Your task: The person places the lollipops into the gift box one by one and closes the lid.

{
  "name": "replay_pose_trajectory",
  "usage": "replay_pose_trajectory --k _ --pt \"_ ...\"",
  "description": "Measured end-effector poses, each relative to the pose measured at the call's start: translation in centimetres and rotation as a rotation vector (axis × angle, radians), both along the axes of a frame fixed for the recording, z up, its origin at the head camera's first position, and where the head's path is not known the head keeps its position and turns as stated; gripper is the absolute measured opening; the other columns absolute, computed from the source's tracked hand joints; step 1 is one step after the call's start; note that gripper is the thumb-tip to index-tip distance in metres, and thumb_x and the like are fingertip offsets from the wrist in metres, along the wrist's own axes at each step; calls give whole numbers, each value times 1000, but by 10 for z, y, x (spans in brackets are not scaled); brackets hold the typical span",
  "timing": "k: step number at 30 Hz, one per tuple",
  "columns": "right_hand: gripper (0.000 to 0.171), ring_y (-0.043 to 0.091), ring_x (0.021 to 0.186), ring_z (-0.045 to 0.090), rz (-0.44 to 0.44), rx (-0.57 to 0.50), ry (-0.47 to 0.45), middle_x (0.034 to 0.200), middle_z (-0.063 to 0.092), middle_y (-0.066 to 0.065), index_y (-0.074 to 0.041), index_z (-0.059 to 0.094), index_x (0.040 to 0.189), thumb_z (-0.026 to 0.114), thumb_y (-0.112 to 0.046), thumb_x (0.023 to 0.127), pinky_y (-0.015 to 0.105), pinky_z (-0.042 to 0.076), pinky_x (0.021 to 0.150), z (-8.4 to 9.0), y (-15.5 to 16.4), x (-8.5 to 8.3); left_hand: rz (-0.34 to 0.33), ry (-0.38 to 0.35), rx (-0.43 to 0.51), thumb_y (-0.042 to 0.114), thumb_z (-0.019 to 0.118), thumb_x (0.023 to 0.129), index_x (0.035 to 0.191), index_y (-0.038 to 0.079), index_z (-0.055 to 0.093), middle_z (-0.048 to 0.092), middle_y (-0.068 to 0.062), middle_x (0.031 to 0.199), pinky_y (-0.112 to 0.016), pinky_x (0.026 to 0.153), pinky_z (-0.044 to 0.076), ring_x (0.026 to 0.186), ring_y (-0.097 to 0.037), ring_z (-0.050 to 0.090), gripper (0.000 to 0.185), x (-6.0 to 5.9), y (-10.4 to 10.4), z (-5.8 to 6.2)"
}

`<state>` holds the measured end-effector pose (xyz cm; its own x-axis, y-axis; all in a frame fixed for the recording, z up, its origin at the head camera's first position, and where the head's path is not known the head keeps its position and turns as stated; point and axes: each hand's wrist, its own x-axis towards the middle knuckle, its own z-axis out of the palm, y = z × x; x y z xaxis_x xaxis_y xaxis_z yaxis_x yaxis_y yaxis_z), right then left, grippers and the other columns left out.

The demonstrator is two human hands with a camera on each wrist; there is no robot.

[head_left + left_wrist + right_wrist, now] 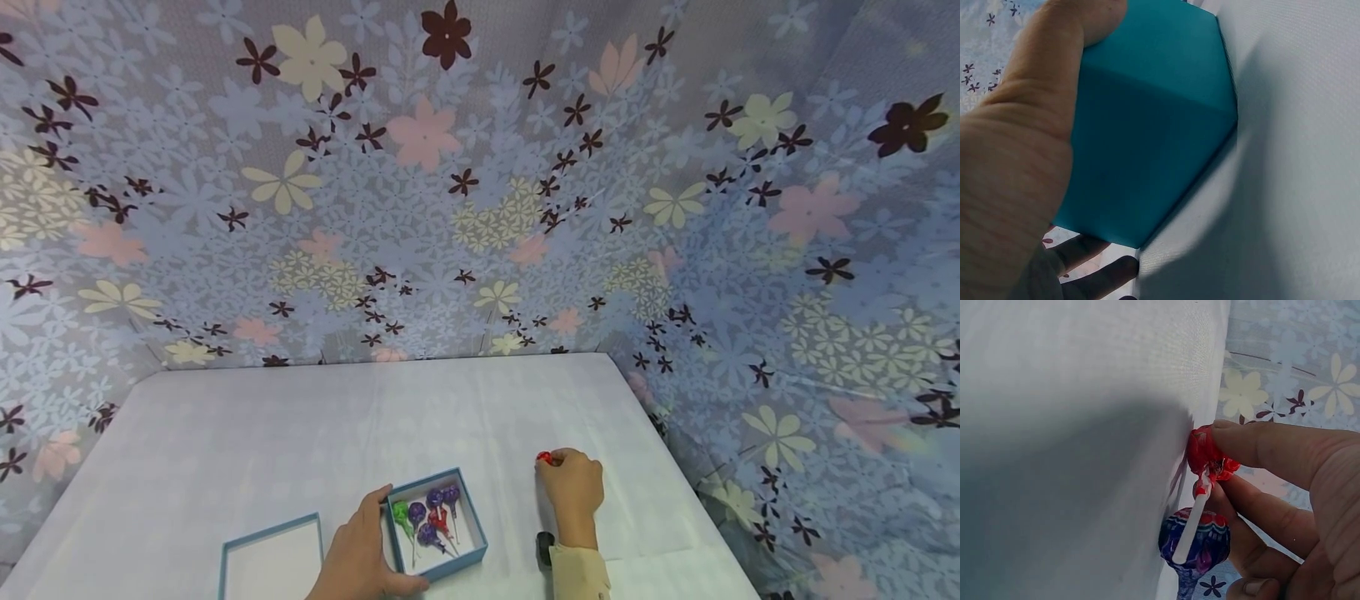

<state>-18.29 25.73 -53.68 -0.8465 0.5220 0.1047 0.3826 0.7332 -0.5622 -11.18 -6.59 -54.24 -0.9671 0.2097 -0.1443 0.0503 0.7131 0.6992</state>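
My left hand (356,552) holds a blue box (456,567) by its left side, thumb along the near wall and fingers at the far left corner. In the left wrist view, the thumb lies over the teal outer wall (1147,131). Inside the box are several wrapped lollipops: a green one (401,509), a red one (438,522) and purple ones (428,535). Right of the box, my right hand (573,487) pinches a red lollipop (1202,450) by its wrapped head. Close beside those fingers is a purple lollipop (1194,537); whether the hand also holds it, I cannot tell.
A shallow blue-edged lid (272,533) with a white inside lies left of my left hand. The table (360,433) has a white cloth. Flower-patterned fabric (420,250) hangs behind and to the right. A dark band (545,550) sits at the right wrist.
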Motion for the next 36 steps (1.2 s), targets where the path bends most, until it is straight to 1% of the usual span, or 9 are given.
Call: replay_pose_trajectory --k 4,11,15,19,23,27,32,36 --pt "24 33 87 57 -10 9 0 83 71 8 -7 79 92 80 -27 79 43 47 60 -1 0 -1 4 -8 6 66 92 48 151 6 28 52 -17 137 -61 101 45 114 -33 56 135 0 0 0" --pt "26 32 87 59 -21 10 19 83 72 6 -8 80 92 79 -31 80 43 49 61 1 -2 0 10 6 11 65 93 47 151 6 28 54 -18 133 -60 101 45 114 -35 58 137 0 -1 2" --pt "27 31 86 59 -22 -17 25 82 72 6 -8 80 92 78 -32 80 41 49 60 5 -5 3 11 46 8 66 93 46 150 6 29 56 -16 129 -59 98 48 107 -32 60 136 1 -2 1" --pt "25 29 84 58 -23 -34 46 80 72 3 -9 80 90 78 -32 80 37 46 57 9 -8 6 -3 91 0 68 92 45 149 6 30 58 -15 124 -57 95 51 102 -29 60 136 1 -1 0" --pt "24 27 82 59 -19 -37 75 77 73 0 -11 81 89 78 -33 80 35 46 55 9 -13 5 -7 107 -14 69 92 44 149 5 30 58 -16 124 -57 96 50 103 -30 61 137 0 -1 -1" --pt "23 26 82 60 -12 -43 96 76 73 -1 -11 81 88 78 -32 79 33 46 56 11 -18 5 -8 128 -23 70 92 43 148 5 32 59 -14 122 -56 94 51 99 -28 61 137 0 -1 0" --pt "22 25 81 59 -2 -46 129 74 73 -3 -12 81 86 78 -33 80 34 45 58 13 -25 7 -5 128 -15 70 92 43 148 5 32 59 -15 123 -55 93 52 98 -28 61 137 1 -1 0" --pt "21 23 79 56 8 -52 150 72 72 -5 -14 81 85 79 -34 80 33 44 57 17 -32 10 0 129 -16 70 91 43 148 5 32 59 -15 123 -55 92 53 98 -28 62 137 1 -1 0"
